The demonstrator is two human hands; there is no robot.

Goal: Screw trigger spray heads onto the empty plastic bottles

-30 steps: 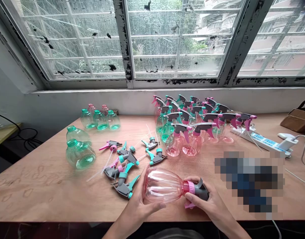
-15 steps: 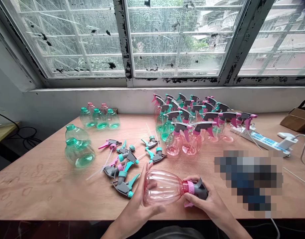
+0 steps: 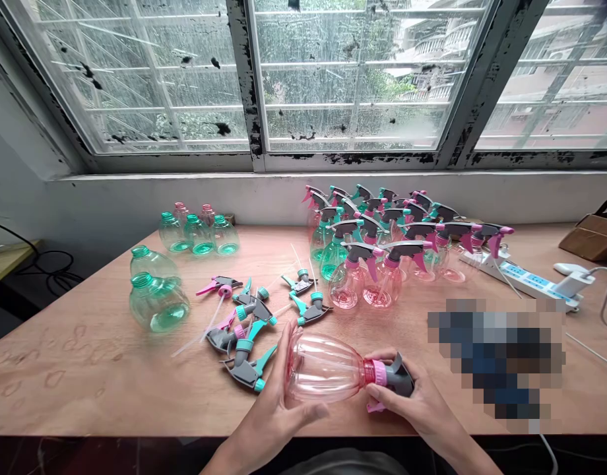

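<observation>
A clear pink spray bottle (image 3: 326, 367) lies sideways above the front of the table, its base to the left. My left hand (image 3: 278, 389) is closed around the base end, thumb along the near side. At the neck, my right hand (image 3: 407, 389) grips the grey and pink spray head (image 3: 390, 376), fingers behind it and thumb on the near side. The spray head sits on the bottle's neck, its pink trigger partly hidden by my right hand. Just left of my left hand lie loose spray heads (image 3: 244, 366) in grey, teal and pink, some with thin tubes.
Several bottles with spray heads (image 3: 363, 284) stand grouped at the back right. Open green bottles (image 3: 159, 310) and pink ones stand at the left. A white power strip (image 3: 531, 280), a brown bag (image 3: 593, 231) and a blurred patch are on the right.
Both hands keep hold of the spray bottle in nearly the same place. The left thumb shifts very slightly; the things on the table stay put.
</observation>
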